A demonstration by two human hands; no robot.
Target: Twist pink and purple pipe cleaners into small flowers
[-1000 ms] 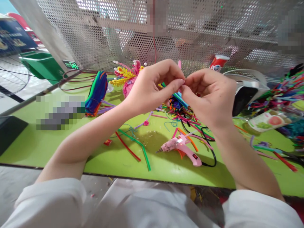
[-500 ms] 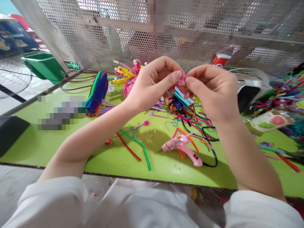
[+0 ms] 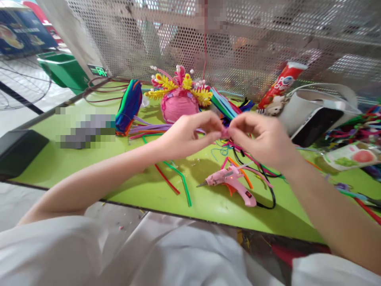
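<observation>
Fingertips of both hands meet on a small pink piece (image 3: 224,132), held in the air above the middle of the tabletop (image 3: 44,171): the left hand (image 3: 187,135) pinches it narrowly from one side, the right hand (image 3: 262,139) from the other, and so little of it shows that its shape cannot be told. Being so small and held only at the tips, it could slip out and drop among the loose craft stems (image 3: 238,153) lying right below, where a pink scrap would be hard to find again. One pink glue gun (image 3: 230,183) lies just toward the near edge from the hands, its cord (image 3: 269,190) looping to the right; a forearm lowered carelessly could touch its nozzle or snag the cord. Toward the far edge stands one pink ball with yellow petals (image 3: 180,99), with one bundle of stems (image 3: 129,107) to its left and one red tube (image 3: 281,85) leaning at the mesh wall (image 3: 253,39). One green and one red stem (image 3: 174,178) lie apart near the left forearm.
</observation>
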